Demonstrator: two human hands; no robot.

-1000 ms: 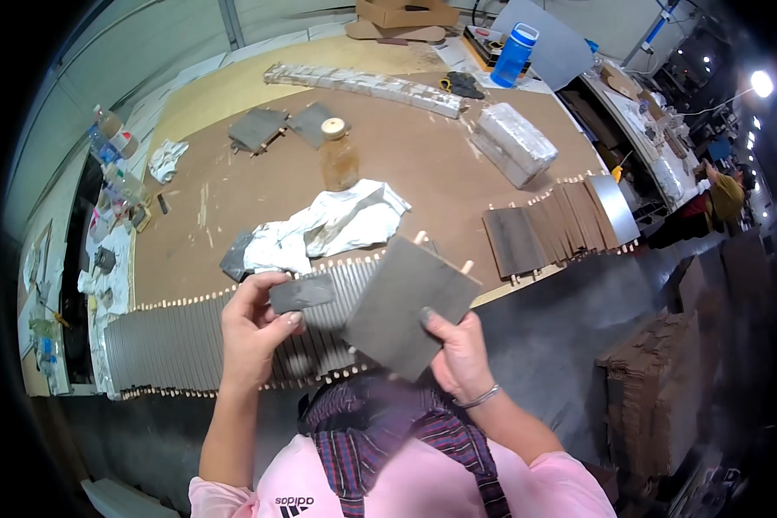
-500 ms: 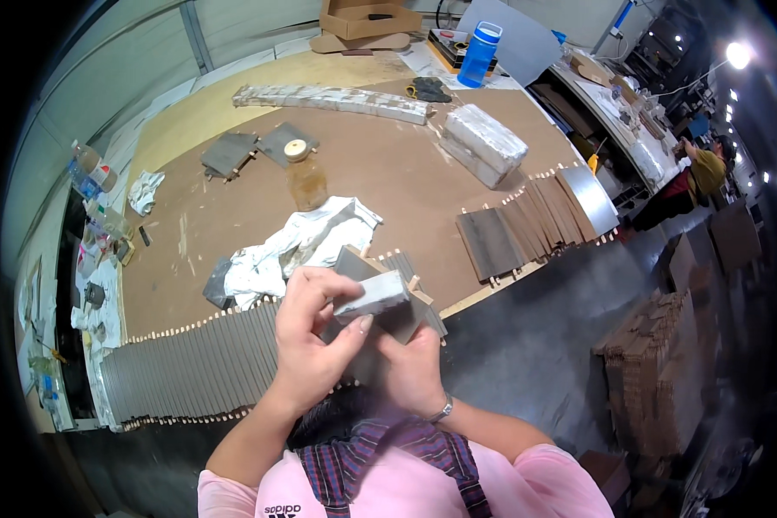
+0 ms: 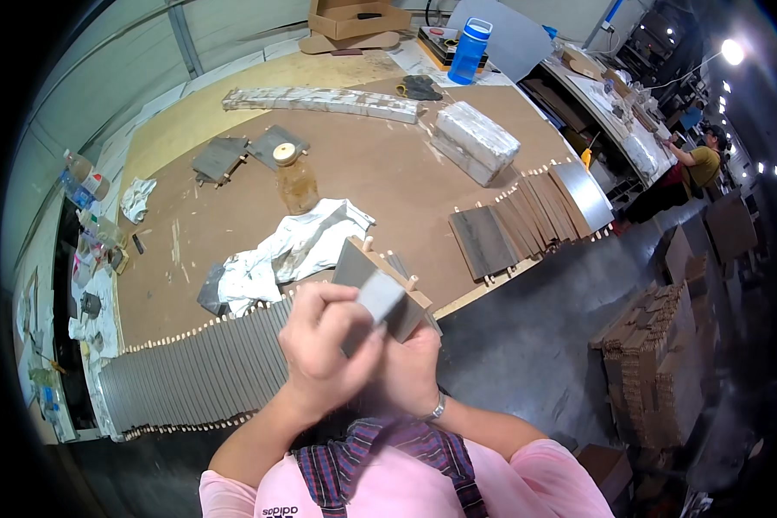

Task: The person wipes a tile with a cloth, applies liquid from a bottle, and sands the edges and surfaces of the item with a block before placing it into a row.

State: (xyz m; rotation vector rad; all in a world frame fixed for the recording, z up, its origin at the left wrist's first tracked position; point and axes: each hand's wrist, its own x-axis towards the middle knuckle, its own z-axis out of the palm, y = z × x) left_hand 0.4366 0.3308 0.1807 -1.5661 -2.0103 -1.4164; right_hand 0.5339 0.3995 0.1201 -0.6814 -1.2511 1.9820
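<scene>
My left hand (image 3: 326, 341) grips a small grey rectangular block (image 3: 382, 295) between thumb and fingers. The block is tilted against a grey-faced wooden panel (image 3: 350, 261) with light dowel pegs along its edge. My right hand (image 3: 416, 367), with a bracelet at the wrist, holds this panel from below, its fingers partly hidden behind it. To the left, a long row of grey panels (image 3: 198, 375) with pegs stands along the table's near edge. Just beyond my hands lies a crumpled white cloth (image 3: 298, 246), next to a jar of amber-brown liquid (image 3: 296, 186).
A second row of panels (image 3: 518, 224) lies right. Farther back are a white-smeared block (image 3: 475, 142), a long smeared bar (image 3: 319, 104), loose panels (image 3: 219, 160) and a blue bottle (image 3: 470, 53). Stacked boards (image 3: 652, 363) stand on the floor; a co-worker (image 3: 704, 164) stands far right.
My left hand has turned the block from lying nearly flat to a steeper tilt against the panel. My right hand still holds the panel. The whole view has shifted slightly.
</scene>
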